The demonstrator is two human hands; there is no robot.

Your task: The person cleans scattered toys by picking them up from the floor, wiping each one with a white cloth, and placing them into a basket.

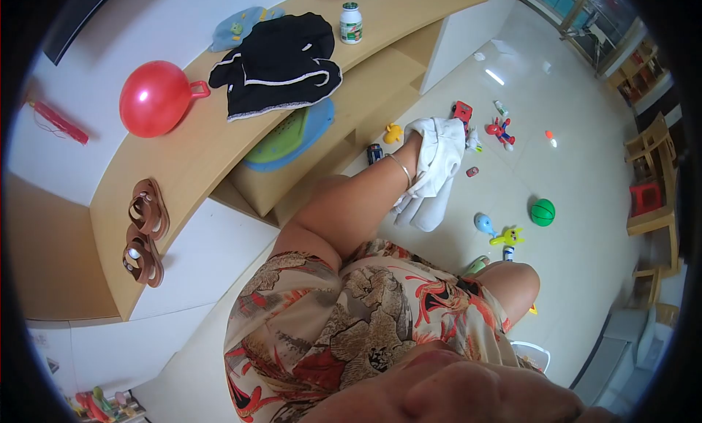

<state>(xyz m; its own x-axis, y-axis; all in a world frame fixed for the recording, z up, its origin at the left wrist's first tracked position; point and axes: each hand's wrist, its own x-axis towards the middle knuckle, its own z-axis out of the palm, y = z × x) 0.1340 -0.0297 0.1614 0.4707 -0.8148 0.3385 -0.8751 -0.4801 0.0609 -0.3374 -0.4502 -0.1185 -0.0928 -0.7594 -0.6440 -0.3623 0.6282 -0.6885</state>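
My left arm, with a thin bracelet at its wrist, reaches forward over the floor. A bunched white garment (440,149) hangs at its end, with two narrow tube-like parts drooping below. The garment wraps my left hand and hides its fingers. My right hand does not show. On the floor beyond the garment lie a red toy car (461,111) and a red-and-blue toy figure (502,133). Closer to the bench sit a yellow toy duck (393,133) and a dark can (374,154).
A curved wooden bench (191,162) carries brown sandals (148,211), a red hopper ball (154,99), dark clothing (281,65) and a white jar (351,24). A green ball (542,212), a blue toy (484,224) and a yellow toy (508,236) lie on the floor. Wooden chairs (662,160) stand at the right.
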